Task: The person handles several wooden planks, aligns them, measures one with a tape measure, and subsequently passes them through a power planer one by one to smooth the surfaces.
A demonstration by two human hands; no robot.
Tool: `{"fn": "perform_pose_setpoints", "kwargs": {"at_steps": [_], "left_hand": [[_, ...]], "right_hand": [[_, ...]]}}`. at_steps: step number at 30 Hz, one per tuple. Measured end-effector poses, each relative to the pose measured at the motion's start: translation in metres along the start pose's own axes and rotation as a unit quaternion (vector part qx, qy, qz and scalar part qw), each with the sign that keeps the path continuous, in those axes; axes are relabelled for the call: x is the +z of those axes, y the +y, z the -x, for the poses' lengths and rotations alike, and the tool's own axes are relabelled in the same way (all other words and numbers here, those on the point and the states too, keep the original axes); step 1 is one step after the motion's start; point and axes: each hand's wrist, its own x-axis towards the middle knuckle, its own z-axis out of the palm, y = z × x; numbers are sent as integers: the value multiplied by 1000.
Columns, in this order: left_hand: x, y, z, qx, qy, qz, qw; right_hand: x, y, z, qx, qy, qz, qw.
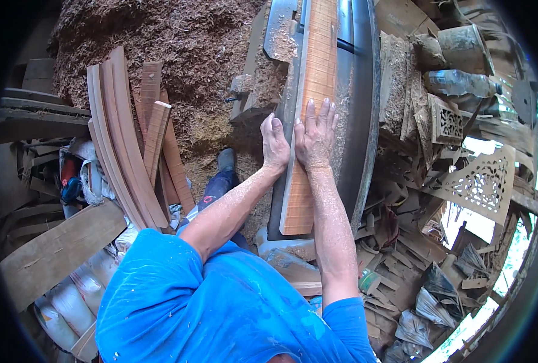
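A long reddish-brown wooden board [311,75] lies lengthwise on the dark metal bed of a planing machine [356,121], its near end close to my body. On its top face my right hand [315,134] lies flat, fingers stretched forward and slightly spread. At the board's left edge is my left hand [275,143], with its fingers curled and the thumb side toward the wood. The undersides of its fingers are hidden. Sawdust covers both forearms, and shavings cling to the machine's left bracket [260,91].
Several long wooden strips [121,139] lean at the left, before a big heap of shavings [154,30]. A wide plank [63,254] lies over white sacks [72,302]. Right of the machine are a bucket [465,49], a plastic bottle [462,83], a carved panel [480,184] and wood scraps.
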Motion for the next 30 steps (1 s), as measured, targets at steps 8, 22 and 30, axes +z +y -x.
{"fn": "perform_pose_setpoints", "kwargs": {"at_steps": [8,22,30], "left_hand": [[-3,7,3,13,6,-9,1000],[-1,2,1,34,1,-15,999],[1,0,1,48,10,-47,998]], "right_hand": [[10,5,-36,-7,14,6,1000],[15,11,-81,-3,3,19,1000],[21,17,-103,-7,9,31,999]]}}
